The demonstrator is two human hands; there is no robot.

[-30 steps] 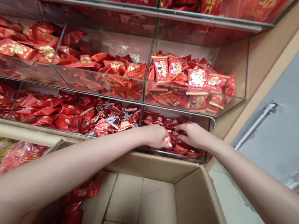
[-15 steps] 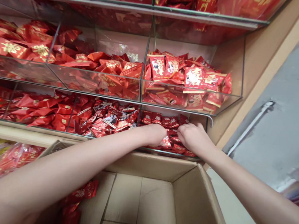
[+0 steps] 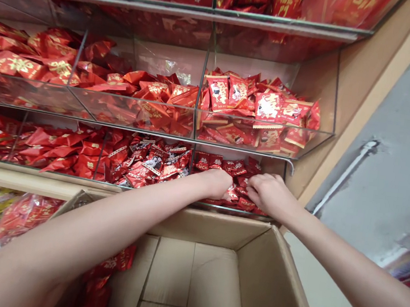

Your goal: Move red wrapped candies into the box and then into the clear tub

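Observation:
Small shiny red candy packets [image 3: 209, 161] with gold print lie in the lower right compartment of the shelf. Among them, near the compartment's front, is my left hand [image 3: 219, 184], its fingers curled down onto a packet and mostly hidden behind the knuckles. My right hand [image 3: 265, 192] bends in from the other side, a short gap away. Its closed fingertips press at the packets near the right end, and what they hold is hidden. Below both forearms stands an open cardboard box [image 3: 211, 226]; some red packets [image 3: 122, 260] lie at its left side, partly covered by my left arm.
Clear dividers [image 3: 201, 86] split the shelves into compartments of red packets. A clear front panel [image 3: 263, 135] edges the shelf above my hands. Bagged goods [image 3: 29, 216] lie at the lower left. A grey wall [image 3: 387, 161] is on the right.
My right hand has shifted slightly right and down, and its fingers are more bent. My left hand stays nearly in place among the packets. The view has moved a little.

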